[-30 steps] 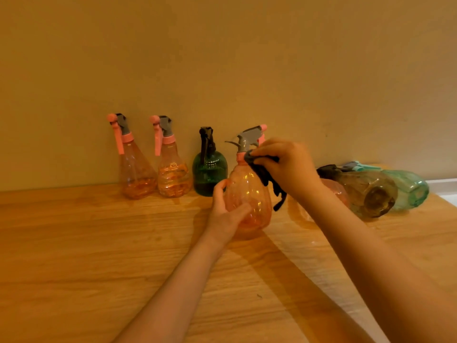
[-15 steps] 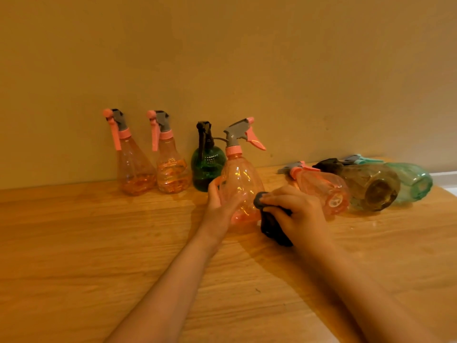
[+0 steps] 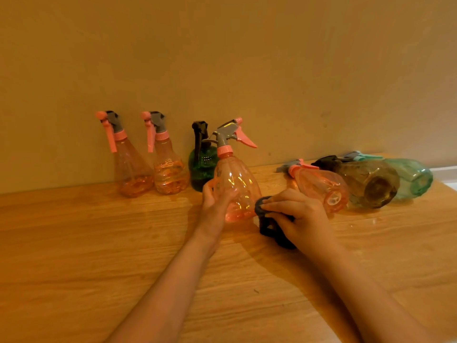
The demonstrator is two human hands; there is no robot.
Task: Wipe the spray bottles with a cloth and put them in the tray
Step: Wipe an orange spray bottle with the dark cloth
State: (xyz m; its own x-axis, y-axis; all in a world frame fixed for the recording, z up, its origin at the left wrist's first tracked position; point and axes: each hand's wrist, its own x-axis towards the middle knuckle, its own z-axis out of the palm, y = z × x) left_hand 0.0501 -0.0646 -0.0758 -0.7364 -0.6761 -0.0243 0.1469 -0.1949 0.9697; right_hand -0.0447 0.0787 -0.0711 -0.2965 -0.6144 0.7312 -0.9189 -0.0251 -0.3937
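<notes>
Wiping pink bottle point(image 3: 235, 186) | cloth point(image 3: 269, 224), clutched by right hand point(image 3: 300, 216), moved from neck to base | left hand point(image 3: 217, 203) grips bottle | near bench's back edge

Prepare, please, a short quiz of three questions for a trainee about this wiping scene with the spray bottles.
1. True or false: the left hand grips the upright pink bottle.
2. What does the right hand press on that bottle's lower side? A) sponge B) dark cloth C) brush
3. How many bottles lie on their sides on the wooden table?

Key:
1. True.
2. B.
3. Three: the pink lying bottle, the brown bottle and the teal bottle.
</notes>
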